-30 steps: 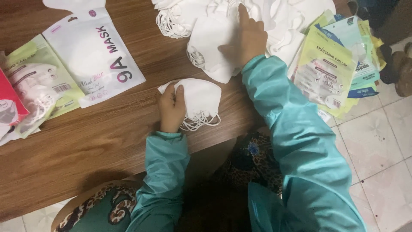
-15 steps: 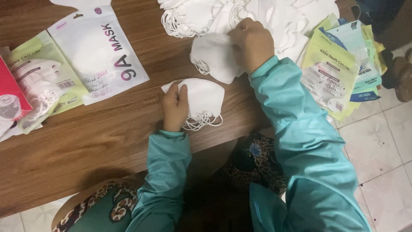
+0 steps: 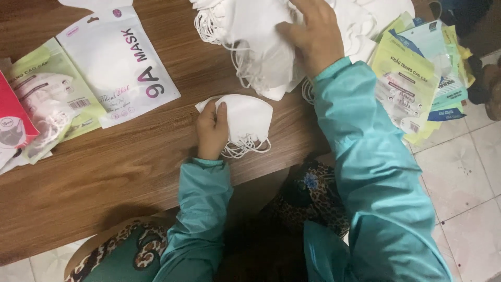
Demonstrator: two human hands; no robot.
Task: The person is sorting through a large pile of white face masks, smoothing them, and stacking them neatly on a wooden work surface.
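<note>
- The wooden table (image 3: 130, 172) is the landmark for everything here; a tiled floor (image 3: 469, 172) shows off its right edge.
- On the table's upper left lies a flat white pouch (image 3: 117, 62) with dark and pink print, sealed flat, its contents not visible.
- Just left of it, still on the table, a light green packet (image 3: 49, 99) has a clear window showing white masks inside (loops and all).
- At the table's far left edge, a red packet (image 3: 13, 120) is only partly in view; what it holds cannot be told.
- At the table's right edge, a fan of green, yellow and blue mask packets (image 3: 417, 78) overlaps, some hanging over the floor.
- At the table's top middle sits a loose pile of white masks (image 3: 250, 36), ear loops tangled.
- The right hand (image 3: 310, 34) lies palm down on that pile, fingers spread and curled into the masks, the teal sleeve (image 3: 365, 156) reaching up across the table's front edge.
- The left hand (image 3: 211, 130) rests near the table's front edge, fingers closed narrowly, pinching the left end of a small stack of folded white masks (image 3: 245, 122) that lies flat on the wood, loops trailing toward the person.
</note>
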